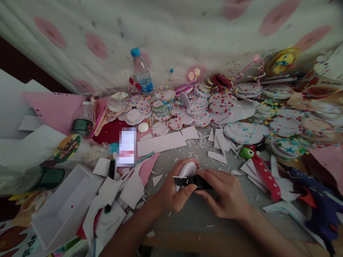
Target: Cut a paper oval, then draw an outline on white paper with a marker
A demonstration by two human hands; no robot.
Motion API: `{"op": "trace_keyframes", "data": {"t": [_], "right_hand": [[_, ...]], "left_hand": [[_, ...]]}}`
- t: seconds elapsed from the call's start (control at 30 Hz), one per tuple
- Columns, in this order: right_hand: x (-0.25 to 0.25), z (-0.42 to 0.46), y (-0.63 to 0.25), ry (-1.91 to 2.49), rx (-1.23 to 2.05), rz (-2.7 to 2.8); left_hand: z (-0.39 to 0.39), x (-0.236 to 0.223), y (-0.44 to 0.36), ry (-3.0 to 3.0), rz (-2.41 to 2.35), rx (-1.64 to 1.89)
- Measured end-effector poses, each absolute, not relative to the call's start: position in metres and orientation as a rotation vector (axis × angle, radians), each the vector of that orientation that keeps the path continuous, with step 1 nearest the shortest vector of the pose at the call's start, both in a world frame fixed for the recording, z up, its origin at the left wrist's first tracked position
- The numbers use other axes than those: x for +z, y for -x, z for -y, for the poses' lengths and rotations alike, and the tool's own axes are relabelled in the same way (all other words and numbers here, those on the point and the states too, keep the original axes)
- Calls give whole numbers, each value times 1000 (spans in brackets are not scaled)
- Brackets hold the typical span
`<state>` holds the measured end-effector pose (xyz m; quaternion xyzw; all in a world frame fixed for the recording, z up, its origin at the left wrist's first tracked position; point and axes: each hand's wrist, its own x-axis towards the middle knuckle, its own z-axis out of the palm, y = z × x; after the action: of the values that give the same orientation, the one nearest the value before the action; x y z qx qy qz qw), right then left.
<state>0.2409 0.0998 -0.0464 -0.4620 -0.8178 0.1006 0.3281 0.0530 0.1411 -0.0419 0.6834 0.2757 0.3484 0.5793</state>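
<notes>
Flower-print curtain (pixel 166 32) behind cutting mat (pixel 184 221). Above mat: left hand (pixel 175 189), fingers curled round white paper disc (pixel 189 169), disc tilted on edge; right hand (pixel 225 192), fingers gripping black flat tool (pixel 189 181), long axis side to side, tip pointing left across disc. Blue glue gun (pixel 321 203) right of mat.

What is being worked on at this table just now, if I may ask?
The left hand holds a small white disc, while the right hand holds a black tool against it. White scraps litter the gray mat around them. Behind, many round white pieces with colorful trim sit in piles, and a water bottle stands upright.
</notes>
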Motion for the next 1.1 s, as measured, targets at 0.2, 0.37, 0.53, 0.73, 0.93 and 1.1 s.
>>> {"op": "trace_keyframes", "data": {"t": [0.2, 0.37, 0.53, 0.73, 0.93, 1.1], "right_hand": [[-48, -101, -240, 1218, 212, 2140], [-48, -101, -240, 1227, 213, 2130], [-46, -102, -241, 1234, 202, 2124], [-46, -103, -241, 1248, 151, 2120], [-49, -100, -240, 1299, 61, 2045], [-48, -99, -243, 1388, 136, 1836]], "left_hand": [[-141, -42, -54, -1608, -682, 820], [-140, -42, -54, -1613, -693, 832], [-140, -44, -53, -1652, -686, 852], [-141, -41, -55, -1652, -665, 851], [-139, -42, -54, -1638, -690, 918], [-137, -46, -52, -1393, -705, 877]]}}
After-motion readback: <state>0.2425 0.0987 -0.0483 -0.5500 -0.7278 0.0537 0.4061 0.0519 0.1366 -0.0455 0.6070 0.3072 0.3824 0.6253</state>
